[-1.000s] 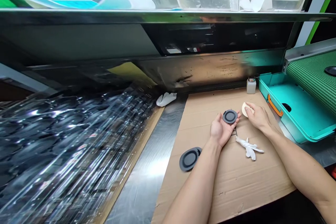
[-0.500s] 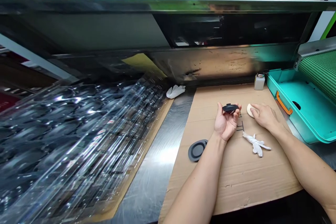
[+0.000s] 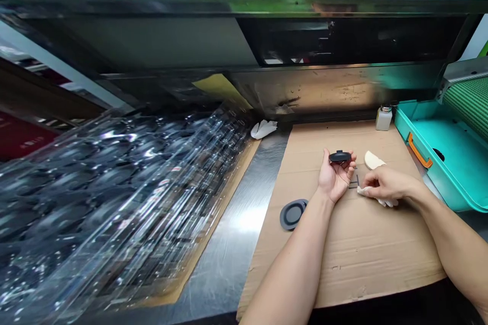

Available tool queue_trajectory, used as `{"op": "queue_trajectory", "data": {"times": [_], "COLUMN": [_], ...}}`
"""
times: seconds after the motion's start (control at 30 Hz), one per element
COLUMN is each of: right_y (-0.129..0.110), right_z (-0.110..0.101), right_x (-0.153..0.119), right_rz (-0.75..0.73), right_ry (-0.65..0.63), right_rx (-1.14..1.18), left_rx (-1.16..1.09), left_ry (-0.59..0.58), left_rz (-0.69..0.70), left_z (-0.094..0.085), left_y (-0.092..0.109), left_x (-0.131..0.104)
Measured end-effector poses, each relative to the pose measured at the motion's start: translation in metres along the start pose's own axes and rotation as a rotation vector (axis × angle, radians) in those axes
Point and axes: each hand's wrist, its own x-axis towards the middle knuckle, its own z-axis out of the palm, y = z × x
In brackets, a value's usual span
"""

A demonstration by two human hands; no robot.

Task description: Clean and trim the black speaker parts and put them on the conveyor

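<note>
My left hand is raised over the cardboard sheet, its fingers closed around a small black oval part with a tab on top. To its right, my right hand pinches one end of a crumpled white cloth; the hand hides most of the cloth. Just beyond that hand lies a cream, half-round pad. Left of my left forearm, a dark grey round part with a recessed ring rests on the cardboard, partly covered by the arm.
Stacked clear plastic trays holding dark round parts fill the left side. A white bottle stands at the back beside a teal bin with an orange latch. Crumpled white tissue lies on the metal table. A shelf edge crosses above.
My right hand has let go of the cream pad, moved toward me and taken hold of the white cloth. My left hand keeps the black part. The view has shifted slightly left.
</note>
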Motion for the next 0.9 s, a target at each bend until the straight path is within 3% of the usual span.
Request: {"op": "queue_trajectory", "data": {"times": [0.17, 0.3, 0.37, 0.6, 0.73, 0.83, 0.9], "right_y": [0.001, -0.005, -0.006, -0.002, -0.013, -0.012, -0.006], "right_z": [-0.007, 0.001, 0.007, 0.029, 0.037, 0.031, 0.024], "right_x": [0.005, 0.014, 0.019, 0.032, 0.033, 0.03, 0.027], "right_rz": [-0.064, -0.138, -0.156, -0.112, -0.29, -0.423, -0.411], "right_ry": [0.345, 0.761, 0.857, 0.879, 0.949, 0.805, 0.7], "right_rx": [0.108, 0.086, 0.056, -0.041, 0.021, -0.009, -0.079], "left_rx": [0.181, 0.396, 0.432, 0.547, 0.548, 0.488, 0.458], "left_ry": [0.035, 0.048, 0.038, -0.014, 0.02, 0.061, 0.053], "left_rz": [0.107, 0.235, 0.273, 0.313, 0.387, 0.357, 0.313], "left_z": [-0.001, -0.002, -0.002, 0.001, 0.001, 0.001, 0.001], "left_y": [-0.01, -0.025, -0.032, -0.046, -0.05, -0.047, -0.045], "left_x": [0.005, 0.01, 0.011, 0.011, 0.011, 0.011, 0.012]}}
